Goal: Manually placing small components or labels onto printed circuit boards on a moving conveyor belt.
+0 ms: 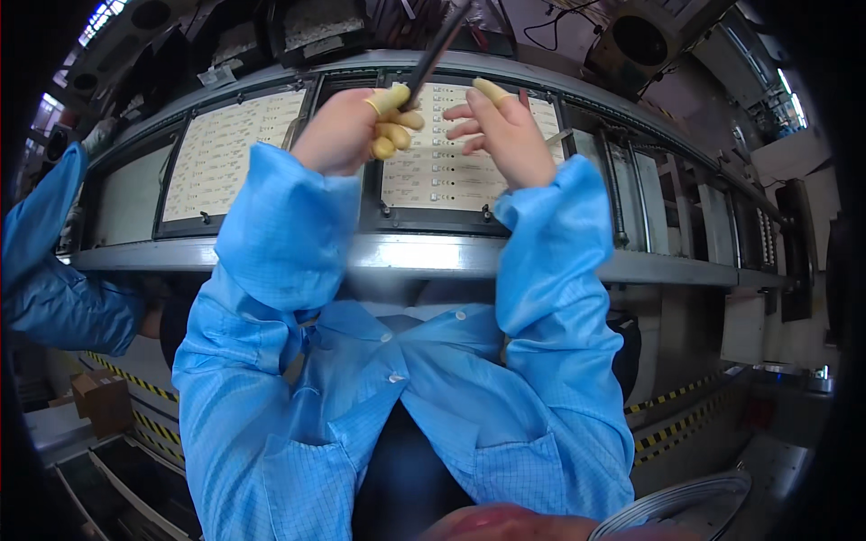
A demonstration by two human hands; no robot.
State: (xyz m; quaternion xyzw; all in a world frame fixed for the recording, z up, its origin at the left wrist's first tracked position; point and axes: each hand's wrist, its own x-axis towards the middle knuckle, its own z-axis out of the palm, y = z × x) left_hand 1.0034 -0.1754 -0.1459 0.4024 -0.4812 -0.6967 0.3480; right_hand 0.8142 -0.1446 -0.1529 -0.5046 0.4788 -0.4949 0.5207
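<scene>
My left hand point(356, 131), with yellow finger cots on its fingers, is closed round the lower end of a long dark rod-like tool point(433, 61). The tool slants up and away to the right; its exact kind does not show. Over the right part of a cream panel point(424, 191) with rows of small parts and print is my right hand point(505, 135). Its fingers point left and stand apart, with a yellow cot on one, and nothing shows in them. The panel lies flat in a black frame point(451, 221), partly hidden by both hands.
A second cream panel point(230, 153) lies in a frame to the left. Both rest on a conveyor with a metal front rail point(424, 254). Black bins point(320, 32) stand beyond it. At far left is another person's blue sleeve point(72, 302). Rollers and rods point(640, 198) lie right.
</scene>
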